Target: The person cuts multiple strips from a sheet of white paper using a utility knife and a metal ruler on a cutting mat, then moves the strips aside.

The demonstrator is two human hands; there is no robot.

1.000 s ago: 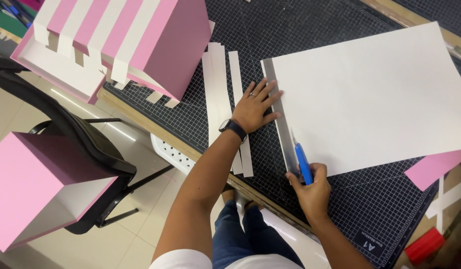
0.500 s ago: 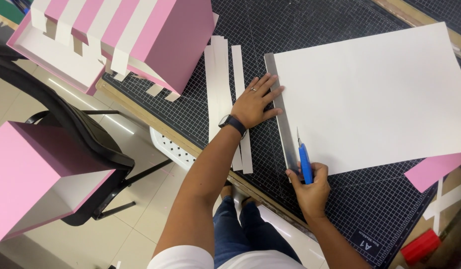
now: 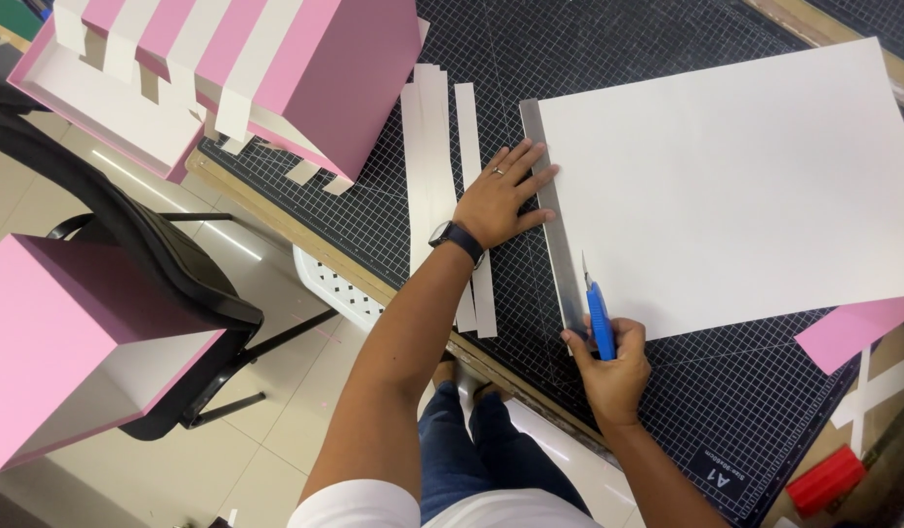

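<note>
Barely any shift over the last second: blue-handled utility knife (image 3: pixel 599 323) kept near the lower end of the long flat steel ruler (image 3: pixel 555 230), blade against its right edge, at the left margin of the large white paper sheet (image 3: pixel 726 186) on the black gridded cutting mat (image 3: pixel 667 420) covering the desk. Probably late in a cutting stroke. Left hand (image 3: pixel 501 200) pressed flat on the ruler, fingers spread wide, arm stretched forward. Right hand (image 3: pixel 613 367) close to the body, fingers wrapped tight round the knife handle. Cut white paper strips (image 3: pixel 432 156) just left of the left hand.

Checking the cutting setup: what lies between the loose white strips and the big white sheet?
In the head view, the left hand and the metal ruler it presses down; the ruler runs along the white sheet edge, right of the white strips.
</note>
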